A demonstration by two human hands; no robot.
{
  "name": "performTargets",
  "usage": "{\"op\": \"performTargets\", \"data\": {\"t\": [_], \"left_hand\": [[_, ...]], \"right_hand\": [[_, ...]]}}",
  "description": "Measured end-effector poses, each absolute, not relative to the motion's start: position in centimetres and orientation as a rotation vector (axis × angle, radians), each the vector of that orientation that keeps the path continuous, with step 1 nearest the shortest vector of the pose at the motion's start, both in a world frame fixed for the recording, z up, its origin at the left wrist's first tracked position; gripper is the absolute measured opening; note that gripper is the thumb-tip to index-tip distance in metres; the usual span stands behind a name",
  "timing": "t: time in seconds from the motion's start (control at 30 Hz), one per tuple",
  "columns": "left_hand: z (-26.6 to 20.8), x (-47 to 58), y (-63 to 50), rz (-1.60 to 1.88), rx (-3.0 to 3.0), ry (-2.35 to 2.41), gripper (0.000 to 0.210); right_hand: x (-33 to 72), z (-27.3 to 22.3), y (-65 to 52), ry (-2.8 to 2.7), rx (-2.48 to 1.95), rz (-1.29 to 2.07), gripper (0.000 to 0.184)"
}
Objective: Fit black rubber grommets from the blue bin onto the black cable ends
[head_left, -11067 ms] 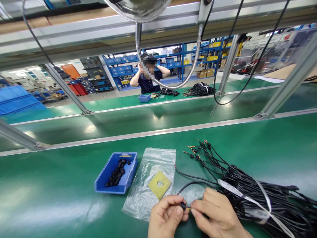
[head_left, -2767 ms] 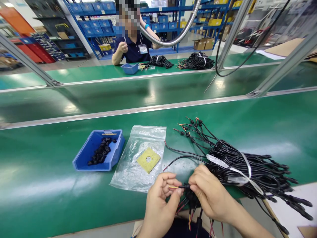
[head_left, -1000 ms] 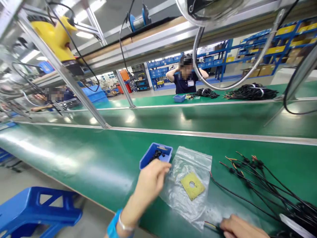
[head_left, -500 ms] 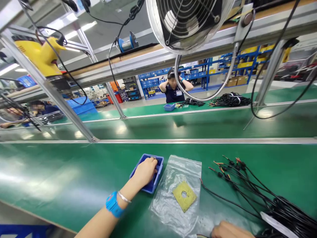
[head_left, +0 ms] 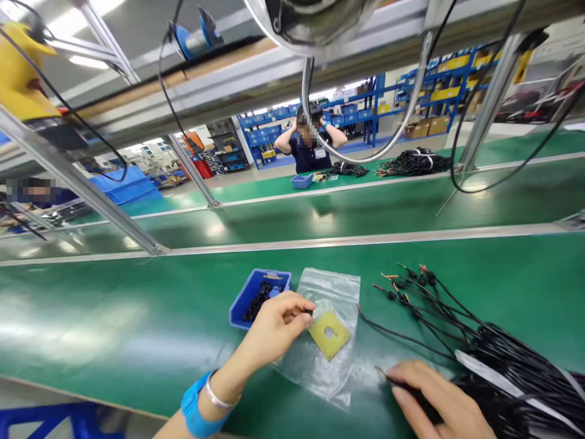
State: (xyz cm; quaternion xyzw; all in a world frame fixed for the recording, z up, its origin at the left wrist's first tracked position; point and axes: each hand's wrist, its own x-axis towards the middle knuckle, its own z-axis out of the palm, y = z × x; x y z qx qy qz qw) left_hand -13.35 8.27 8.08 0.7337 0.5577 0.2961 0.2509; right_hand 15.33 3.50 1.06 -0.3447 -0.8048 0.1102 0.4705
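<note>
My left hand (head_left: pixel 278 326) pinches a small black part (head_left: pixel 309 312) between thumb and fingertips, above the clear zip bag (head_left: pixel 331 281). A yellow square pad (head_left: pixel 329 349) with a round hole lies on that bag, just right of the fingertips. Behind the hand sits a blue bin (head_left: pixel 237 311) with small black parts (head_left: pixel 259 297) inside. At the lower right my right hand (head_left: pixel 434 396) is closed on a black cable (head_left: pixel 393 382), whose stripped end points left towards the bag. A bundle of black cables (head_left: pixel 512 360) with coloured wire ends lies beside it.
Across the green bench (head_left: pixel 137 305) runs a metal rail (head_left: pixel 292 246). A fan on a flexible metal neck (head_left: pixel 365 155) hangs overhead. A person (head_left: pixel 313 146) sits at the far bench near another blue bin (head_left: pixel 302 181) and cable bundles (head_left: pixel 414 162).
My left hand has come out of the blue bin with a small black part and moved right, over the bag. My right hand has come further into view, holding a cable end.
</note>
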Motion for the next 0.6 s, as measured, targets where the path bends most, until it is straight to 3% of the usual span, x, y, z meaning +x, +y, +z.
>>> {"op": "performTargets", "data": {"t": [0.2,0.43,0.6], "left_hand": [[6.6,-10.2,8.5,0.508,2.331,1.493,0.041],[5.7,-7.7,8.4,0.221,2.753,1.326,0.037],[5.1,-6.8,8.5,0.211,2.876,1.262,0.037]], "right_hand": [[15.7,0.4,3.3,-1.914,-0.883,0.171,0.012],[15.4,0.4,3.4,-1.923,-0.874,0.185,0.013],[15.2,0.8,3.4,-1.924,-0.88,0.204,0.012]]}}
